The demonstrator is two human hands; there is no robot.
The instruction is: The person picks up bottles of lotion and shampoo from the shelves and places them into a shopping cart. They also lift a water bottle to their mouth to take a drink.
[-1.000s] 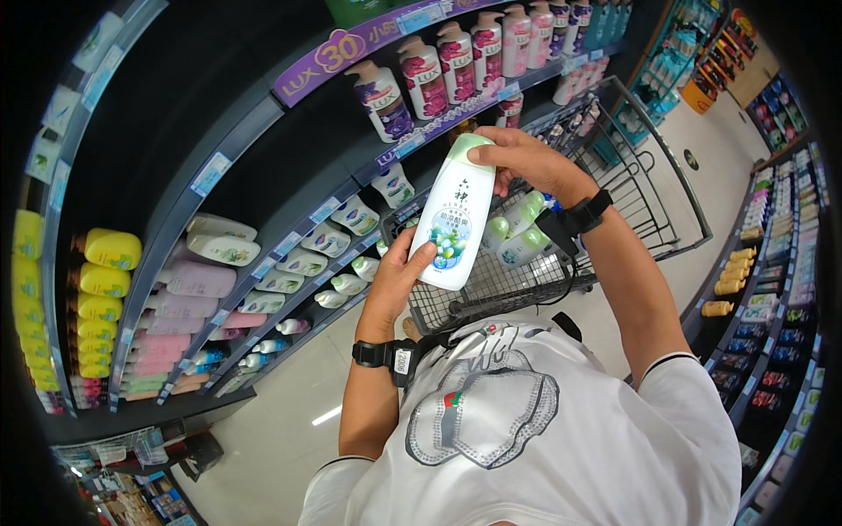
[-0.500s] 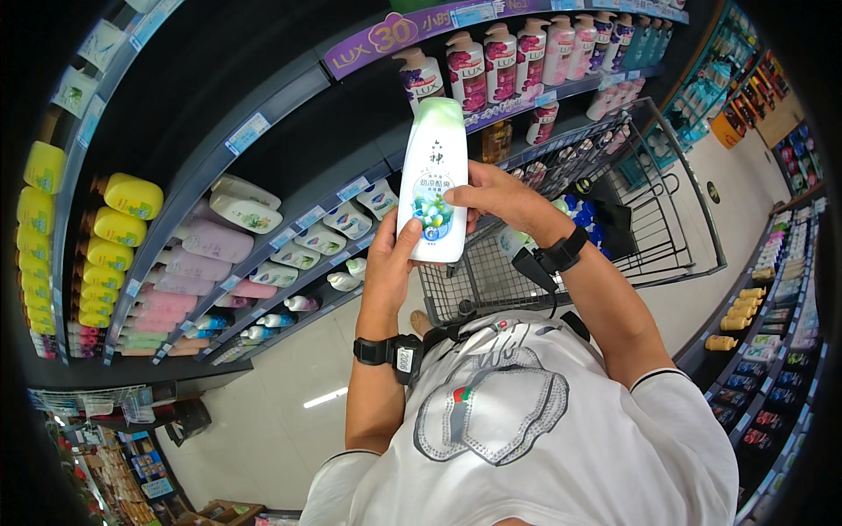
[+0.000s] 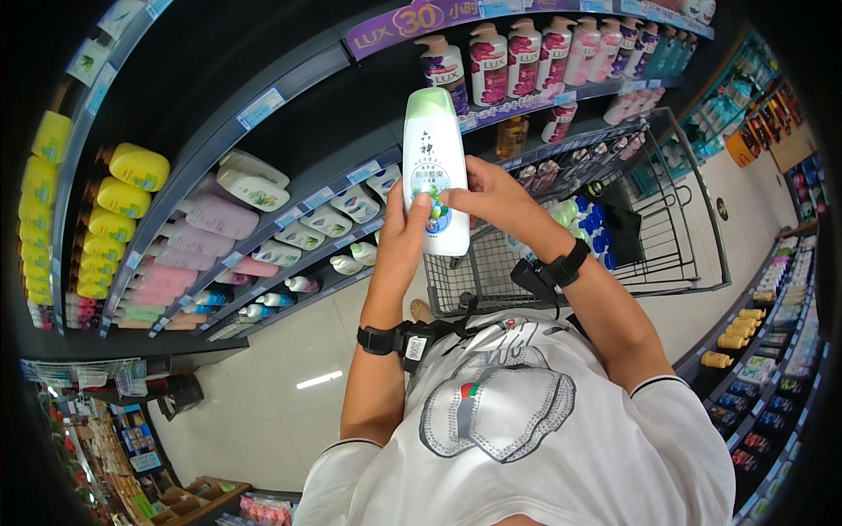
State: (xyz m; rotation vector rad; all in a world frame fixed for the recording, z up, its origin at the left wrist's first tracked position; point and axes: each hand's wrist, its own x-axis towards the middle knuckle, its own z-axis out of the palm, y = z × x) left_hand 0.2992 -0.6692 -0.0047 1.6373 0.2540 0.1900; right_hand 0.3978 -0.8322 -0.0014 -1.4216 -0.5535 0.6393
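Observation:
Both my hands hold one white body wash bottle (image 3: 436,149) with a pale green cap, upright in front of my chest with its label toward me. My left hand (image 3: 402,226) grips its lower left side, thumb across the front. My right hand (image 3: 491,195) clasps the right side, thumb resting on the label. The fingers behind the bottle are hidden. Beyond my right forearm stands a wire shopping cart (image 3: 675,254), holding several bottles with blue or green parts (image 3: 589,223).
Ahead and to the left runs a shelf unit (image 3: 307,74) with pump bottles (image 3: 524,57), yellow bottles (image 3: 132,167) and lilac bottles (image 3: 215,217). Another stocked shelf (image 3: 754,368) curves along the right. A tiled floor (image 3: 289,351) shows between them.
My left hand has shifted up the bottle, its thumb now higher on the label. The bottle leans slightly differently, and the surrounding view has shifted a little. Both hands keep their hold.

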